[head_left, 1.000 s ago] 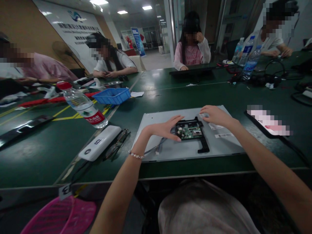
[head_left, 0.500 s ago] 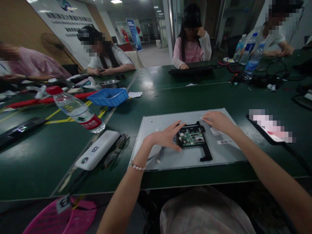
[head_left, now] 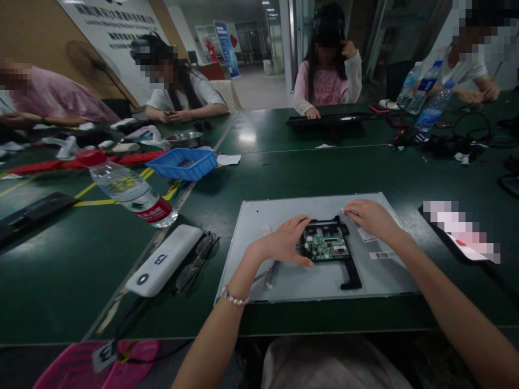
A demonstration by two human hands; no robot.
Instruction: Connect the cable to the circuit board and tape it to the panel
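A flat grey metal panel (head_left: pixel 279 286) lies on the table before me, like the back of a screen. On it sits a black plastic bracket (head_left: pixel 352 275) around a green circuit board (head_left: pixel 324 247). My left hand (head_left: pixel 284 243) spans the bracket's left side, fingertips at the upper corner and thumb at the lower one. Thin cables (head_left: pixel 265 270) run out from under that hand. Beyond the bracket's upper right corner, my right hand (head_left: pixel 371 219) pinches with thumb and fingers; a tiny pale bit shows at the tips, too small to name.
Left of the panel lie glasses (head_left: pixel 197 262), a white power bank (head_left: pixel 166 262), a tilted-looking water bottle (head_left: pixel 130 189) and a blue tray (head_left: pixel 184 165). A phone (head_left: pixel 458 229) lies at the right. Several people sit around the table; one touches a black device (head_left: pixel 332 120).
My left hand's fingers have come closer together against the bracket's edge. The right hand keeps its pinch at the same corner. The whole view has shifted slightly.
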